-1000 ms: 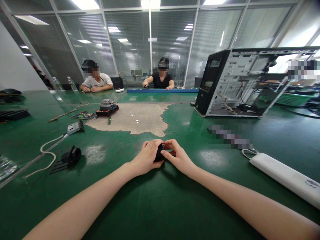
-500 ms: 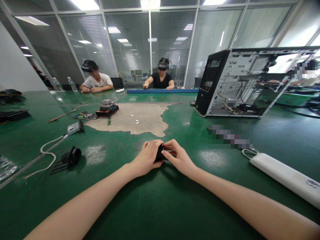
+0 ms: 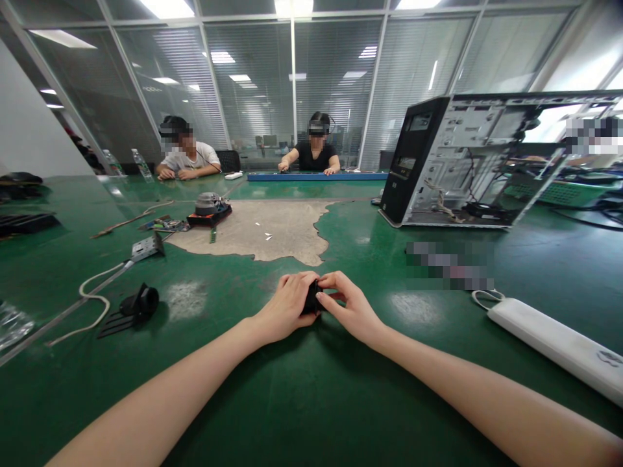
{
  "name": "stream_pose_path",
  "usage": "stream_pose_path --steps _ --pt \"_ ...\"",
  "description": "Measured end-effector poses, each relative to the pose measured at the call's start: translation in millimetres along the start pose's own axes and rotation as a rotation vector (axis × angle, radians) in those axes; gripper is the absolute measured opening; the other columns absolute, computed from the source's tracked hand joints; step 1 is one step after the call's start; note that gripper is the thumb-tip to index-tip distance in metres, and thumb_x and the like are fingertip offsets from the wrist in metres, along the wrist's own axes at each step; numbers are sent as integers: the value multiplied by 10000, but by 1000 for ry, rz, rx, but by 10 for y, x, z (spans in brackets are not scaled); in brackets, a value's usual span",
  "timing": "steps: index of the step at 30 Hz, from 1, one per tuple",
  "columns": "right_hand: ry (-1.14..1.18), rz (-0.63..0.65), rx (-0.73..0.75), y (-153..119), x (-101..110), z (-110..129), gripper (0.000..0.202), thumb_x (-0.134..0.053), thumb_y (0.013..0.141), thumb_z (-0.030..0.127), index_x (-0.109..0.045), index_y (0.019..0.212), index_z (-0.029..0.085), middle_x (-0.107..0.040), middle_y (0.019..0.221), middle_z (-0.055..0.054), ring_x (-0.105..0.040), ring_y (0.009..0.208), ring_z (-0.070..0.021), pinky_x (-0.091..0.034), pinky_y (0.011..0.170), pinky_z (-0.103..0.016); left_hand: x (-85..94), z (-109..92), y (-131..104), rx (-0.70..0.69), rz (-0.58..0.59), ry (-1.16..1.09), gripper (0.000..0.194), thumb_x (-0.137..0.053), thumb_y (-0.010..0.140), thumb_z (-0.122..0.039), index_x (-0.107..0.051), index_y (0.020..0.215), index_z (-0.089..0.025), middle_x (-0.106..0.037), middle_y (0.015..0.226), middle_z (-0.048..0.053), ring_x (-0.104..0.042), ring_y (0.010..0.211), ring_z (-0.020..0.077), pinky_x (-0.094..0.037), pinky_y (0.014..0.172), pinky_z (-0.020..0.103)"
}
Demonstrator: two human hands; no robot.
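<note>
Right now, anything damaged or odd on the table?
Yes: beyond the left hand, the green tabletop has a jagged-edged tan patch where its green surface is missing. Also, the computer case at right stands open-sided, insides exposed.

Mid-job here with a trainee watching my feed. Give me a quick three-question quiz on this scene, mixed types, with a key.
1. Multiple choice: what is between the left hand and the right hand?
A) a clear bottle
B) a small black object
C) a white cable

2. True or false: the computer case stands open-sided, to the right of the tan patch as the camera sees it.

3. Fill in the colour: the tabletop around that tan patch is ____.

Key: 1. B; 2. True; 3. green.
</note>
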State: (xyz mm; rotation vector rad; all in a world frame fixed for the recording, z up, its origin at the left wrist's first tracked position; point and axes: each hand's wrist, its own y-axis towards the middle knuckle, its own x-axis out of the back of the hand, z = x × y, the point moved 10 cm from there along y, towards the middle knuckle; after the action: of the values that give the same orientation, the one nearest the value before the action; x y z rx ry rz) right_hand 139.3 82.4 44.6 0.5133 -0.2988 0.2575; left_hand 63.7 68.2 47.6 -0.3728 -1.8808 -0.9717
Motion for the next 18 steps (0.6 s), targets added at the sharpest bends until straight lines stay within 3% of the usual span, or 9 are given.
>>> stream_pose_path --steps 12,18 --pt "97 56 -157 4 -75 -178 199 -511 770 222 -437 954 203 -536 916 -33 -560 835 -144 -506 667 -287 -7 18 4 19 15 -3 560 -564 727 -212 -254 1192 -183 -438 1187 108 -407 1094 231 -293 908 391" --pt "-36 19 1 -7 -18 12 161 -534 741 188 -489 893 212 -512 939 -30 -527 888 -152 -494 689 -277 -10 15 5 22 22 -16 597 -579 696 -180 -248 1193 -197 -439 1189 101 -407 1094 233 -290 909 396"
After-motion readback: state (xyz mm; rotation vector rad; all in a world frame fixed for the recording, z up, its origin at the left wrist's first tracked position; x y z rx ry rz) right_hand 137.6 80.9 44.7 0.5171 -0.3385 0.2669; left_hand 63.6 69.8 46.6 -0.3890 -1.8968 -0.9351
